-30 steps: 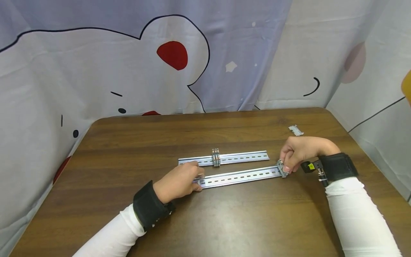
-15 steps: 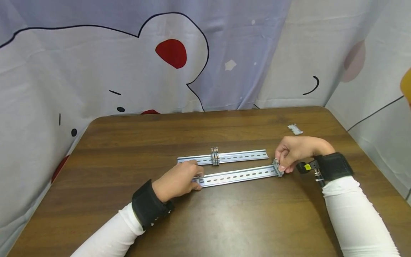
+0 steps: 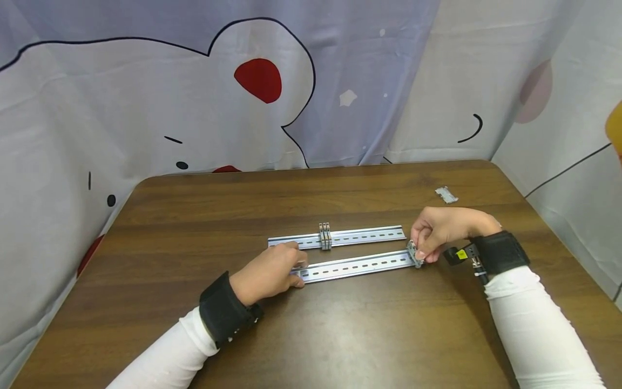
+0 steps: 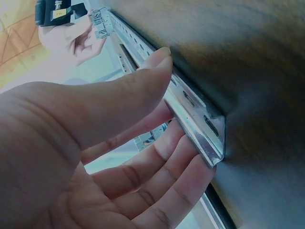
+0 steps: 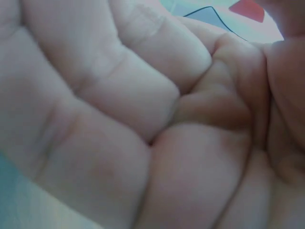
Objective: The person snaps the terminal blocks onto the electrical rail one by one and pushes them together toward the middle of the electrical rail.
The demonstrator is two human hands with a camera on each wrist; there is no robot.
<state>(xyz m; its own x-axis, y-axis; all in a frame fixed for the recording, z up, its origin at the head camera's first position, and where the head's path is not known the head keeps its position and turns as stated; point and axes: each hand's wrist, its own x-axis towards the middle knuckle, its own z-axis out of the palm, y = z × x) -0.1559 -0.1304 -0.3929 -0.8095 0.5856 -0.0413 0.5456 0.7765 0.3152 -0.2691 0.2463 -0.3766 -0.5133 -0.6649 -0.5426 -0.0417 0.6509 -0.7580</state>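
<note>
A slotted metal DIN rail (image 3: 359,267) lies nearest the person, running left to right. My left hand (image 3: 269,274) grips its left end, thumb on the near edge and fingers along the far edge, as the left wrist view shows on the rail (image 4: 188,102). At the other end my right hand (image 3: 447,229) pinches a grey terminal block (image 3: 414,254) that sits crosswise over the rail. The right wrist view is filled by the curled fingers (image 5: 109,105), and the block is hidden there.
Behind lies a second DIN rail (image 3: 371,236), carrying several thin terminal blocks (image 3: 325,236) side by side. A loose flat grey piece (image 3: 446,195) rests at the back right of the wooden table (image 3: 311,335). A printed curtain (image 3: 359,81) hangs behind.
My right hand has shifted a little leftward along the near rail with the terminal block. The left hand keeps its grip at the left end.
</note>
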